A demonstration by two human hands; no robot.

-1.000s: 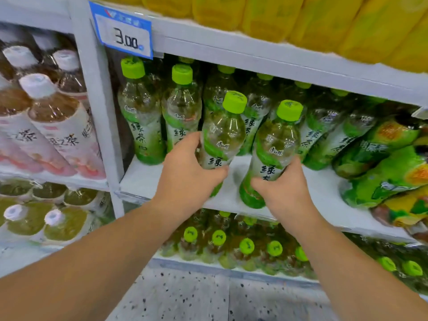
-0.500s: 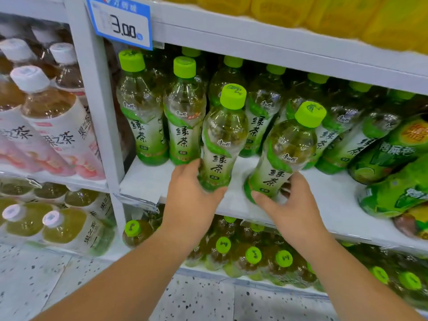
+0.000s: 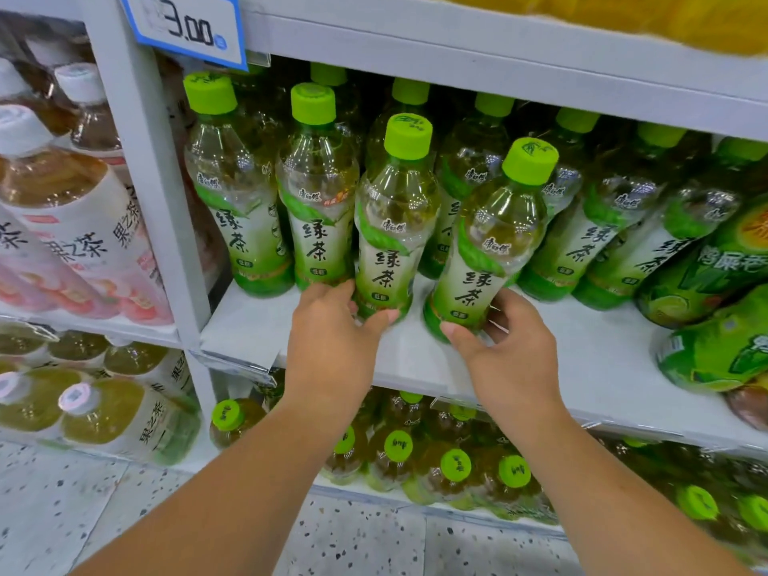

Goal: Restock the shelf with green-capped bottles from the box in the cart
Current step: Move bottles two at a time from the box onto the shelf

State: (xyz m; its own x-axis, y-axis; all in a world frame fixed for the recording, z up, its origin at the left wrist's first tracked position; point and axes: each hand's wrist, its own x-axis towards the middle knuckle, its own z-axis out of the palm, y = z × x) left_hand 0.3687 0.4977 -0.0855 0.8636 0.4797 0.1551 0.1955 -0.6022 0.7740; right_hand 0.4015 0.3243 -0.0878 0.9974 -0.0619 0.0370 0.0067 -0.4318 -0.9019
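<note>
Two green-capped tea bottles stand at the front of the white shelf (image 3: 582, 367). My left hand (image 3: 332, 347) grips the base of the left bottle (image 3: 395, 226), which stands nearly upright. My right hand (image 3: 511, 359) holds the base of the right bottle (image 3: 494, 243), which leans to the right. Several more green-capped bottles (image 3: 237, 193) stand in rows behind and beside them. The box and the cart are out of view.
A white upright post (image 3: 149, 180) separates this bay from white-capped tea bottles (image 3: 70, 209) on the left. Larger green-labelled bottles (image 3: 715, 293) lie at the right. A price tag (image 3: 187, 27) hangs above. More green-capped bottles (image 3: 415, 451) fill the shelf below.
Both hands have slid down from the bottles' middles to their bases, and both bottles now sit on the shelf. The view has moved closer.
</note>
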